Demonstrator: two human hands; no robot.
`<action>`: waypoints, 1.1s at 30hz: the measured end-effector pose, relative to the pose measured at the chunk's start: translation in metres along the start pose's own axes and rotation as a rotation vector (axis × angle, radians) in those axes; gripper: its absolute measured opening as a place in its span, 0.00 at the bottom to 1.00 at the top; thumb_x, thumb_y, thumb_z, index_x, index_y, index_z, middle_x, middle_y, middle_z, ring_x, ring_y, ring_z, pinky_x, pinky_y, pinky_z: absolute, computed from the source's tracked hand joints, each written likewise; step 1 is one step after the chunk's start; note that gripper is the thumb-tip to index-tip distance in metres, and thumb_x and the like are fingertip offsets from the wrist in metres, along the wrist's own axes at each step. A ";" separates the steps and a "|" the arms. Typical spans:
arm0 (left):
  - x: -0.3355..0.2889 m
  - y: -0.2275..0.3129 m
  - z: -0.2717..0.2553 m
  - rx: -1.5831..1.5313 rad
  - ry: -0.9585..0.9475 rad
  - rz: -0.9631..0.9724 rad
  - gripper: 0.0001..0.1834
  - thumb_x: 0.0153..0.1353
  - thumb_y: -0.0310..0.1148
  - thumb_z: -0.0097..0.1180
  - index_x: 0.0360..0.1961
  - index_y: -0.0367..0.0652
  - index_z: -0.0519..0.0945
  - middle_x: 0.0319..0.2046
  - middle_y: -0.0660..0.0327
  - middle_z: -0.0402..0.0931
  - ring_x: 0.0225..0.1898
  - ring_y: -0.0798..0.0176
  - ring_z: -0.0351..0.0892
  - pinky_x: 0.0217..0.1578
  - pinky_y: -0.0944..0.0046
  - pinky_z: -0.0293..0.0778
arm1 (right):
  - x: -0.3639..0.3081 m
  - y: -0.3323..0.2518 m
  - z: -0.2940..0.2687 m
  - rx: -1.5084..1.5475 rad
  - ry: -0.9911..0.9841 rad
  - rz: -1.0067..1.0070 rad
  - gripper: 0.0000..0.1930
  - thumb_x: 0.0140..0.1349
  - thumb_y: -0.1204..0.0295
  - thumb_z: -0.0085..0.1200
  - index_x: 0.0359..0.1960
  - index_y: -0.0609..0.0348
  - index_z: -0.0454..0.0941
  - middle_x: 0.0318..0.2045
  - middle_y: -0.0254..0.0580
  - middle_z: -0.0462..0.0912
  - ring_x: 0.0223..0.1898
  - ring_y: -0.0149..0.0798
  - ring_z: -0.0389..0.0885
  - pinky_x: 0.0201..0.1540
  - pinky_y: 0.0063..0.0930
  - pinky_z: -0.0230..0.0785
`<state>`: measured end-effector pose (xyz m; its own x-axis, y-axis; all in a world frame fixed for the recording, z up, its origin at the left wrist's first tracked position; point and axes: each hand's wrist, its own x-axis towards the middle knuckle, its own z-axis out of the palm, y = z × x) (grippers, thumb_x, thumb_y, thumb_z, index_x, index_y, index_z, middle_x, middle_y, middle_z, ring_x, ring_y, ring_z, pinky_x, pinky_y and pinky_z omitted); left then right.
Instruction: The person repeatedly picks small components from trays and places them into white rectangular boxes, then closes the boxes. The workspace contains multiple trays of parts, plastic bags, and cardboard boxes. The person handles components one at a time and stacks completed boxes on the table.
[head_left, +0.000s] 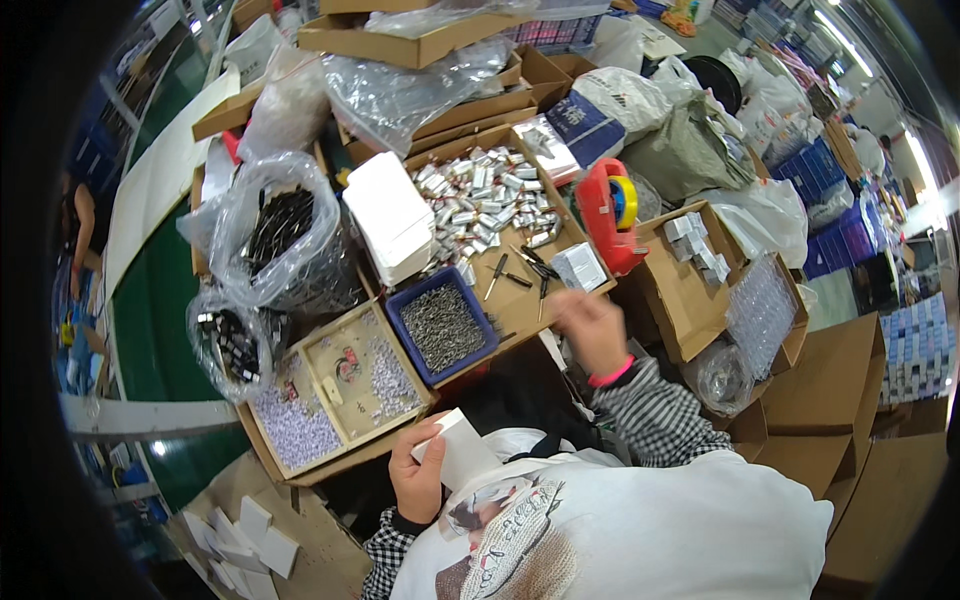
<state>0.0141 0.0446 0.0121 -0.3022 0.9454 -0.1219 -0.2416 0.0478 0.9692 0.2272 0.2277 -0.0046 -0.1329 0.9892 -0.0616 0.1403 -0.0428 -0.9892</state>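
Observation:
My left hand (418, 478) is closed on a small white box (466, 452), held close to my body with the thumb across it. My right hand (592, 328) is raised over the near right edge of the work surface and is blurred, so its fingers are hard to read. Just beyond it lie a pale square stack (578, 268) and several screwdrivers (496, 275) with dark handles. Many small silvery parts (482, 198) fill the cardboard tray behind them, beside a pile of white cards or flat boxes (390, 220).
A blue bin of screws (440, 328) stands beside a wooden tray of small lilac parts (295, 428). Clear bags hold black parts (280, 225). To the right are a red tape dispenser (607, 218) and an open carton (680, 300). White boxes (240, 545) lie at lower left.

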 end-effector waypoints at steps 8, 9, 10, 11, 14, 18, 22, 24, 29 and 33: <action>0.012 -0.005 0.011 -0.026 -0.095 -0.056 0.08 0.63 0.26 0.49 0.43 0.39 0.70 0.48 0.51 0.73 0.46 0.63 0.72 0.48 0.66 0.68 | 0.098 0.060 -0.148 -0.293 0.413 -0.025 0.15 0.61 0.64 0.52 0.37 0.66 0.78 0.34 0.39 0.81 0.36 0.31 0.77 0.41 0.22 0.67; 0.013 -0.005 0.013 -0.024 -0.099 -0.052 0.08 0.63 0.27 0.49 0.43 0.39 0.70 0.48 0.51 0.73 0.46 0.63 0.72 0.48 0.65 0.68 | 0.100 0.062 -0.156 -0.393 0.317 -0.019 0.15 0.60 0.63 0.53 0.38 0.65 0.79 0.36 0.39 0.80 0.39 0.32 0.77 0.42 0.23 0.67; 0.015 -0.005 0.014 -0.027 -0.106 -0.046 0.08 0.63 0.27 0.49 0.43 0.39 0.70 0.48 0.51 0.73 0.46 0.63 0.73 0.48 0.65 0.68 | 0.102 0.063 -0.160 -0.484 0.227 -0.006 0.15 0.59 0.62 0.53 0.38 0.63 0.79 0.38 0.40 0.80 0.41 0.33 0.76 0.44 0.24 0.66; 0.016 -0.005 0.016 -0.018 -0.108 -0.048 0.08 0.63 0.27 0.49 0.43 0.39 0.70 0.48 0.51 0.73 0.46 0.63 0.72 0.48 0.65 0.68 | 0.103 0.063 -0.164 -0.516 0.213 -0.022 0.15 0.59 0.62 0.54 0.37 0.64 0.80 0.40 0.42 0.79 0.43 0.35 0.75 0.47 0.25 0.65; 0.019 -0.005 0.021 -0.009 -0.116 -0.049 0.08 0.63 0.26 0.48 0.43 0.39 0.70 0.49 0.50 0.73 0.47 0.62 0.72 0.49 0.65 0.68 | 0.104 0.058 -0.171 -0.540 0.181 -0.029 0.15 0.58 0.63 0.54 0.36 0.65 0.80 0.46 0.46 0.77 0.49 0.39 0.73 0.53 0.28 0.61; 0.023 -0.005 0.027 0.001 -0.131 -0.037 0.08 0.63 0.26 0.48 0.43 0.39 0.70 0.49 0.50 0.72 0.47 0.62 0.72 0.50 0.64 0.67 | 0.107 0.055 -0.168 -0.427 0.156 0.012 0.16 0.57 0.62 0.54 0.34 0.66 0.81 0.47 0.45 0.76 0.49 0.38 0.73 0.52 0.27 0.62; 0.025 -0.005 0.032 -0.013 -0.157 -0.023 0.08 0.63 0.25 0.47 0.43 0.38 0.69 0.49 0.50 0.72 0.47 0.62 0.72 0.50 0.65 0.67 | 0.108 0.052 -0.152 0.033 0.189 0.084 0.16 0.60 0.62 0.52 0.36 0.65 0.79 0.38 0.35 0.78 0.42 0.29 0.74 0.48 0.21 0.63; 0.026 -0.005 0.033 0.020 -0.156 -0.025 0.08 0.64 0.25 0.47 0.44 0.38 0.69 0.49 0.50 0.72 0.47 0.63 0.72 0.50 0.65 0.67 | 0.103 0.048 -0.151 0.135 0.200 0.125 0.15 0.61 0.62 0.52 0.38 0.63 0.78 0.35 0.32 0.78 0.39 0.26 0.73 0.45 0.19 0.63; 0.028 -0.007 0.034 -0.002 -0.151 -0.060 0.09 0.63 0.25 0.47 0.44 0.38 0.69 0.49 0.50 0.72 0.47 0.64 0.72 0.49 0.66 0.67 | 0.081 0.042 -0.155 0.199 0.208 0.278 0.12 0.62 0.64 0.51 0.38 0.59 0.77 0.31 0.28 0.77 0.33 0.20 0.69 0.37 0.14 0.60; 0.029 -0.005 0.033 0.011 -0.171 -0.084 0.09 0.62 0.24 0.48 0.44 0.38 0.69 0.50 0.51 0.71 0.47 0.64 0.71 0.50 0.66 0.67 | 0.066 0.044 -0.154 0.402 0.176 0.397 0.07 0.64 0.65 0.49 0.37 0.54 0.75 0.31 0.26 0.76 0.33 0.22 0.70 0.34 0.16 0.61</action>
<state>0.0374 0.0827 0.0106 -0.1201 0.9789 -0.1650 -0.2490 0.1312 0.9596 0.3759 0.3129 -0.0320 0.0232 0.8935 -0.4486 -0.2418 -0.4303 -0.8697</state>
